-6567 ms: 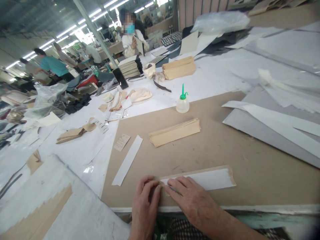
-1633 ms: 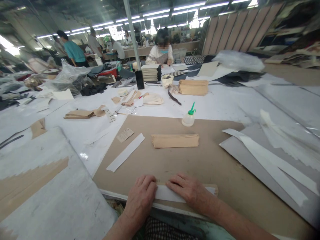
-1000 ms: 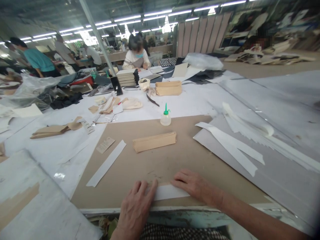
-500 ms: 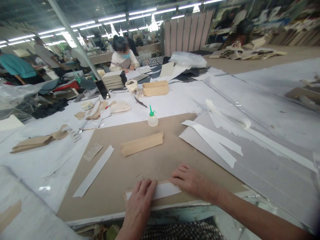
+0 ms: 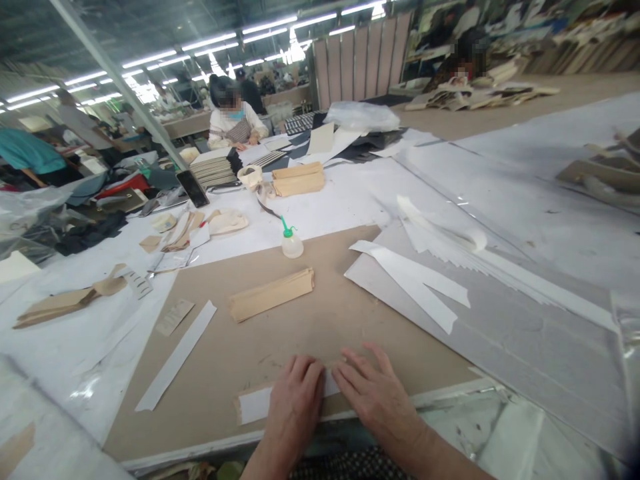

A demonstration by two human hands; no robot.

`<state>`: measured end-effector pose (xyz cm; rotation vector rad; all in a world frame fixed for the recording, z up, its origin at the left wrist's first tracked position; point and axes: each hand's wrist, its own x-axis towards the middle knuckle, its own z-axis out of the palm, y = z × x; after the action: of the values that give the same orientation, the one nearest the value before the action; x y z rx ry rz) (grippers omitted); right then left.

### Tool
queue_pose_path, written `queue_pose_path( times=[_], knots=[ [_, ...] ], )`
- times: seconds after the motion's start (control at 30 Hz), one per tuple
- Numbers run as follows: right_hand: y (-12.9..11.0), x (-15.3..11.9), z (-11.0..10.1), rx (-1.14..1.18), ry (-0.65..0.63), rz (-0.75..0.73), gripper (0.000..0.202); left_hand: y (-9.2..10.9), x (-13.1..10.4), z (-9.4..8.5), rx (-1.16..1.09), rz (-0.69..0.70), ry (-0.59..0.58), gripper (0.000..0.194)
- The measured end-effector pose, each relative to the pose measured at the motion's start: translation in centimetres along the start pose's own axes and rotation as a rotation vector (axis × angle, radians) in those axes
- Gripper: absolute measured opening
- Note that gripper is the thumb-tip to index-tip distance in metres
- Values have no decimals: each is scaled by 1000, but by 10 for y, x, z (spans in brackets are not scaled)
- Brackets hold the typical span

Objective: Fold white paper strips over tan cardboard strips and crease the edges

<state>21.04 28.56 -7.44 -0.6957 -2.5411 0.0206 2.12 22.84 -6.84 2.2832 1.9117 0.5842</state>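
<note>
A white paper-like strip (image 5: 256, 405) lies over a tan backing piece along the near edge of the brown board (image 5: 195, 373). My left hand (image 5: 297, 397) presses on the middle of this strip, its fingers bent and held together. Beside it, my right hand (image 5: 376, 393) rests on the strip's right part with fingers spread, covering that end. Farther up the board lies a stack of folded tan strips (image 5: 273, 295). Behind that stack stands a clear squeeze bottle (image 5: 292, 247) with a green spout. Another white strip (image 5: 177, 357) lies at an angle on the left.
On the right, a grey sheet (image 5: 480, 333) carries loose white strips (image 5: 415, 273) and a long white pile (image 5: 540, 287). A small printed card (image 5: 175, 317) lies at left. Beyond are tan bundles (image 5: 299, 180), a phone (image 5: 192, 189) against a pole, and a seated co-worker (image 5: 235, 123).
My right hand has moved left and nearer me along the strip, its fingers spreading. My left hand stays on the strip, its fingers drawn closer together. The whole view has shifted slightly.
</note>
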Motion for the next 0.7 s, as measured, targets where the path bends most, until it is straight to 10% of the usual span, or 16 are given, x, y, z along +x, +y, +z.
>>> queue_pose_path(
  times=[0.37, 0.7],
  knots=[
    [-22, -23, 13, 119, 224, 399, 30, 4, 28, 7, -243, 18, -57, 17],
    [-25, -27, 15, 115, 174, 436, 27, 13, 22, 7, 229, 278, -115, 33]
  ],
)
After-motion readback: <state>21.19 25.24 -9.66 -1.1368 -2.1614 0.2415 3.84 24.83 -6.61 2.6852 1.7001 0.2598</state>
